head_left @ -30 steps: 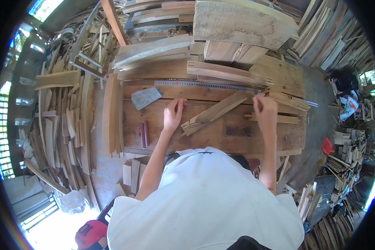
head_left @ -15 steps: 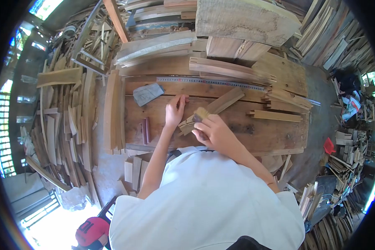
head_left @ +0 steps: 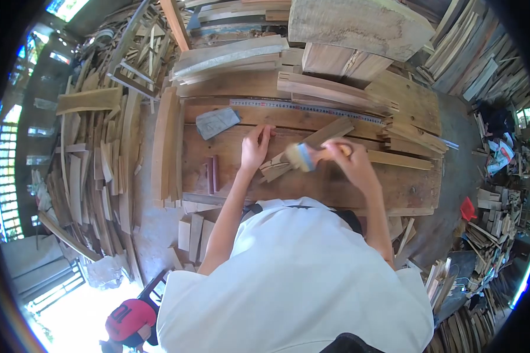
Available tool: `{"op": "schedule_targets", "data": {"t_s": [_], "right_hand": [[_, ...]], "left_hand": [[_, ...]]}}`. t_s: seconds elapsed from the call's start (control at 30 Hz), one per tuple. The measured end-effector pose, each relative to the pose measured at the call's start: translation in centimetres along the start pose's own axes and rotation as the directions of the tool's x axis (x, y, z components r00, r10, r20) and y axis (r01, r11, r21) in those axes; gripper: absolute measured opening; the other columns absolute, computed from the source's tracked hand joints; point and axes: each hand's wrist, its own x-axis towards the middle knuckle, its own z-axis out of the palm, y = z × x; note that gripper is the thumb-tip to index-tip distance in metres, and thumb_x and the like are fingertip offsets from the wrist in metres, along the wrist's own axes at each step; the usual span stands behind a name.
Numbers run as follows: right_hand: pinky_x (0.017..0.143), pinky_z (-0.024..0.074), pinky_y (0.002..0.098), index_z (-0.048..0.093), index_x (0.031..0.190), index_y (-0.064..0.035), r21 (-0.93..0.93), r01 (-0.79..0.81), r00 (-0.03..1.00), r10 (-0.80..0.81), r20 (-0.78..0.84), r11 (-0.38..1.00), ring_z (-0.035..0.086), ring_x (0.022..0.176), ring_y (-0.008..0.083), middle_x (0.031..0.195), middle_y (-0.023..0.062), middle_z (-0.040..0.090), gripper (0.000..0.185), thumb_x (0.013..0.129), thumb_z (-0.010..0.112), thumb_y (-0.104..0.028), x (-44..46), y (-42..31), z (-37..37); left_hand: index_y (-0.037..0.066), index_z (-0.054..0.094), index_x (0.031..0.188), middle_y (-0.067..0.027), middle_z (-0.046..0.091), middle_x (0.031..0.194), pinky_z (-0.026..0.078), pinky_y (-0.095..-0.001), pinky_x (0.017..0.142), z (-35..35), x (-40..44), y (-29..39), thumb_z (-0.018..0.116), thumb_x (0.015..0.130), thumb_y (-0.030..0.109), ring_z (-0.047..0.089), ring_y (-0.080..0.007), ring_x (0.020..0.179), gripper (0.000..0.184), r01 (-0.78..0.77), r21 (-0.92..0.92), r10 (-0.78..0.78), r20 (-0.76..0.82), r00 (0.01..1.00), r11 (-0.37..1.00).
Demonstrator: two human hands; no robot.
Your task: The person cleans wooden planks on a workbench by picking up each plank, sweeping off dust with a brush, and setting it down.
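A paintbrush (head_left: 301,157) with pale bristles and a wooden handle is in my right hand (head_left: 352,160), its fingers closed around the handle. The bristles are blurred and point left, above the near part of a notched wooden piece (head_left: 327,134) lying diagonally on the bench (head_left: 330,191). Just left of that piece is my left hand (head_left: 255,147), fingers bent and drawn together at the bench surface. Whatever those fingers may hold is too small to make out. A grey cloth-like pad (head_left: 218,122) lies beyond my left hand. Two dark reddish strips (head_left: 212,175) rest nearer me.
A long measuring tape (head_left: 306,108) stretches across the bench. Stacked boards (head_left: 335,91) lie along its far side, with timber strips (head_left: 403,159) at right and upright-looking boards (head_left: 166,150) at left. Behind me at lower left is a person in a red cap (head_left: 131,320).
My right hand has moved right and turned, swinging the brush so its bristles now point left. My left hand stays beside the notched piece. The whole view has shifted slightly.
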Motion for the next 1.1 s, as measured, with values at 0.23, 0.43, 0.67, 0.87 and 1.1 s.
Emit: {"op": "schedule_targets", "data": {"t_s": [0.23,0.43,0.67,0.87,1.1], "right_hand": [[0.064,0.0462,0.0357,0.067,0.092,0.0041,-0.481,0.1,0.895,-0.29,-0.339,0.871,0.059,0.066,0.0308,0.073,0.0151,0.064,0.02,0.094,0.066,-0.015,1.0,-0.4,-4.9],[0.075,0.0457,0.0402,0.067,0.099,-0.0007,-0.446,0.1,0.892,-0.279,-0.355,0.889,0.059,0.076,0.0331,0.083,0.015,0.066,0.017,0.094,0.066,-0.017,0.0,0.5,-5.2],[0.076,0.0457,0.0382,0.069,0.104,-0.0031,-0.43,0.063,0.918,-0.222,-0.33,0.901,0.058,0.076,0.0305,0.086,0.0141,0.067,0.017,0.094,0.067,-0.016,-1.2,-0.7,-5.0],[0.076,0.0461,0.0363,0.07,0.105,-0.0038,-0.362,0.08,0.916,-0.212,-0.34,0.929,0.058,0.078,0.028,0.086,0.0125,0.067,0.017,0.093,0.068,-0.016,-1.6,-1.9,-4.5],[0.075,0.0461,0.0393,0.07,0.098,-0.0027,-0.557,-0.159,0.839,-0.185,-0.511,0.815,0.056,0.07,0.0318,0.08,0.0119,0.067,0.018,0.095,0.064,-0.019,-1.9,-2.8,-5.2]], "left_hand": [[0.001,0.068,0.111,-0.0122,0.073,0.092,0.053,-0.0311,0.079,-0.5,0.0,0.5,0.063,0.097,0.016,0.07,-0.0221,0.085,0.02,0.05,-0.067,-0.045,0.073,0.996,0.997],[0.006,0.049,0.14,-0.0188,0.05,0.139,0.036,-0.0469,0.11,-2.8,-1.6,5.6,0.092,0.059,0.043,0.046,-0.0359,0.13,0.099,-0.183,0.197,0.04,0.568,0.822,0.963],[0.008,0.047,0.141,-0.0178,0.042,0.141,0.026,-0.0518,0.117,-1.8,-2.7,4.8,0.084,0.069,0.022,0.036,-0.0386,0.136,0.082,-0.178,0.343,-0.049,0.559,0.827,0.922],[0.012,0.049,0.14,-0.0169,0.042,0.139,0.015,-0.0592,0.121,-1.5,0.3,5.0,0.078,0.073,0.01,0.035,-0.0381,0.137,0.073,-0.307,0.426,0.002,0.583,0.812,0.851],[0.009,0.045,0.139,-0.0162,0.045,0.139,0.017,-0.0579,0.12,-1.8,1.2,5.1,0.085,0.066,0.016,0.035,-0.0378,0.137,0.083,-0.186,0.362,0.01,0.436,0.9,0.913]]}}
